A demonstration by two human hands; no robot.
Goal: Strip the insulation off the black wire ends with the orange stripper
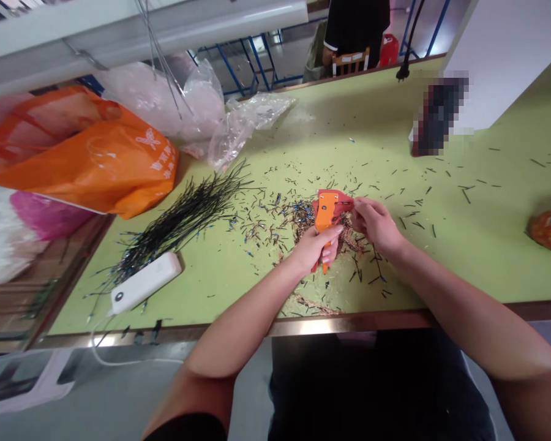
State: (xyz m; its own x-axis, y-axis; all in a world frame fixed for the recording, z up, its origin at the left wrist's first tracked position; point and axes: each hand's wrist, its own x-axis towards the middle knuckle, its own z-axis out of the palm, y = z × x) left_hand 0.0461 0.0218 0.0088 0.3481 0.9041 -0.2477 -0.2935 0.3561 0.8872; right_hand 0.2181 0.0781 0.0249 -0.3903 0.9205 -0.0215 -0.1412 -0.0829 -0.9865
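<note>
My left hand (320, 248) is wrapped round the handles of an orange and red wire stripper (327, 211), held over the green table. The fingers of my right hand (375, 223) are pinched together at the tool's jaw end; whatever they hold there is too small to make out. Beneath the tool lies a heap of short wire scraps (303, 215), with copper-coloured strands and blue bits among them. To the left a bundle of long black wires (179, 220) rests on the table, some with blue ends.
A white power bank (146, 283) with a cable lies by the wires. At the left are an orange bag (119, 153) and clear plastic bags (239, 122). A pixelated dark object (441, 116) leans on a white post (500, 67). Another person (356, 30) is beyond the table (477, 257).
</note>
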